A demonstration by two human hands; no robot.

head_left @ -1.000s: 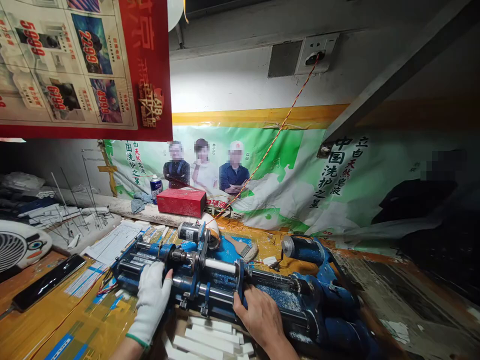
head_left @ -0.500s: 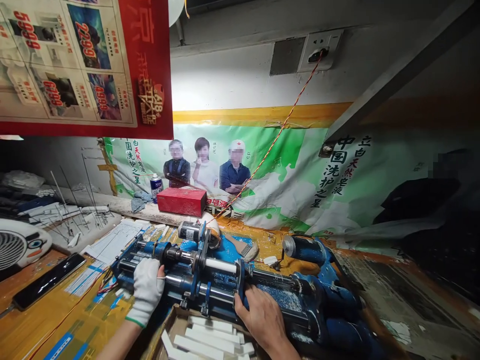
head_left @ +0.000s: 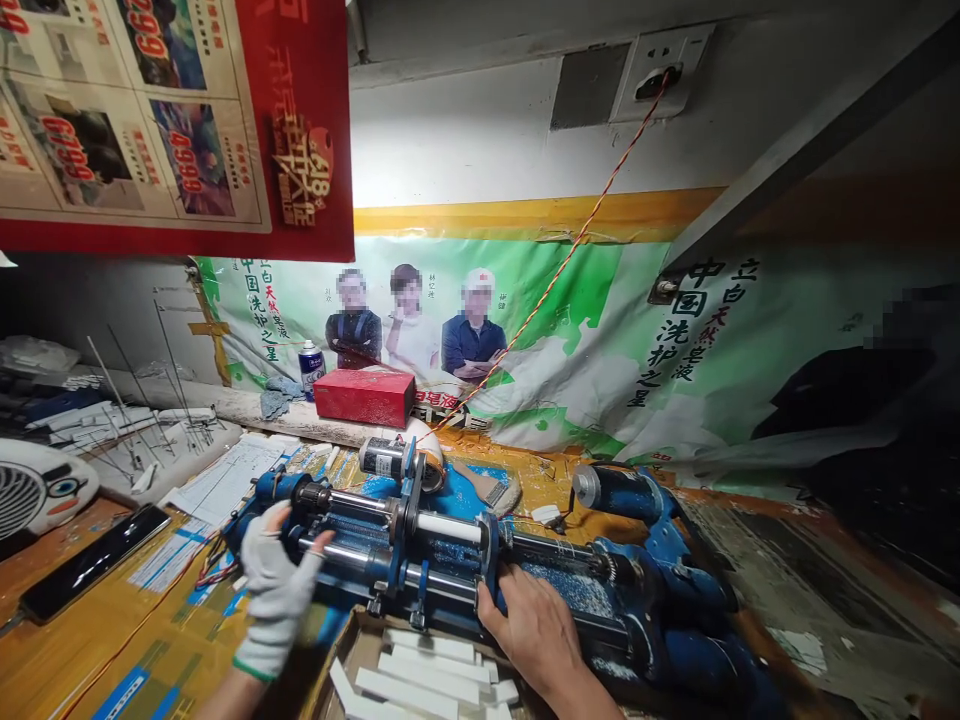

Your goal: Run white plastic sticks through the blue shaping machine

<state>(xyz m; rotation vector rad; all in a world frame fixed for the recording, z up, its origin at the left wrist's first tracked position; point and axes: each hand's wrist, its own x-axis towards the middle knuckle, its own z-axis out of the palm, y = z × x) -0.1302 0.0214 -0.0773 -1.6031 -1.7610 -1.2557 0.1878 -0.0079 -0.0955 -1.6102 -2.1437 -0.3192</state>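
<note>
A blue bench machine [head_left: 600,590] with steel rods lies across the table, dusted with white shavings. A white cylindrical piece [head_left: 450,528] is held level between two upright blue brackets. My left hand [head_left: 274,595], in a white glove with bare fingertips, is over the machine's left end, thumb and fingers apart and nothing visible in it. My bare right hand [head_left: 536,625] is closed around the lower part of the right blue bracket [head_left: 489,550]; its fingertips are partly hidden behind the bracket. In front of the machine stands a cardboard box [head_left: 339,640] of white strips [head_left: 427,675].
Behind the machine are a brush [head_left: 491,488], a red box [head_left: 365,398] and a spray can [head_left: 311,370]. A phone [head_left: 94,565] and a white fan [head_left: 41,490] are at left. A twisted cord [head_left: 585,225] runs from the wall socket down toward the machine.
My left hand has let go of the steel rod at the machine's left and drawn back left, its fingers opening. My right hand stays on the bracket. The view has shifted slightly.
</note>
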